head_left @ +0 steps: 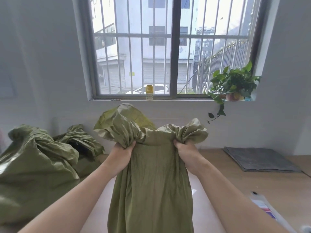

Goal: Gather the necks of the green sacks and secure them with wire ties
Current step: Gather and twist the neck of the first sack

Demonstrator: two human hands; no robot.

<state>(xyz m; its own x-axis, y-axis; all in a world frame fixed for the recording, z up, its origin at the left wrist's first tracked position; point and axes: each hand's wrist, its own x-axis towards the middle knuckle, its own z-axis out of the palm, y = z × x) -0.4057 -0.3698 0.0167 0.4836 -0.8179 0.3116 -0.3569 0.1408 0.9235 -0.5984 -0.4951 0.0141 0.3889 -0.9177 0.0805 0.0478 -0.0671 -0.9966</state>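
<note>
I held the green sack (151,174) up in front of me, its long body hanging down between my forearms and its mouth bunched at the top. That way the weight of the cloth pulled it straight and I could crowd the neck into pleats. My left hand (122,153) was clenched round a thick gather at the left of the mouth and my right hand (186,153) round a second gather at the right. The two were apart, with a flat band of cloth stretched between them, so I judged the neck only half gathered and no tie on it yet. The wooden table (269,190) ran under and to the right of the sack, with a pale glossy sheet (202,199) directly below it. Ahead was a barred window (175,47) in a plain grey wall. Two more green sacks (33,165) lay slumped on the left, necks crumpled; I could not tell whether they were tied. A folded grey mat (259,158) lay at the far right of the table, a potted plant (234,84) trailed from the sill, and a flat packet (264,207) lay near my right elbow, its contents unclear. A small yellow-capped bottle (149,92) stood mid-sill. I saw no wire ties plainly.
</note>
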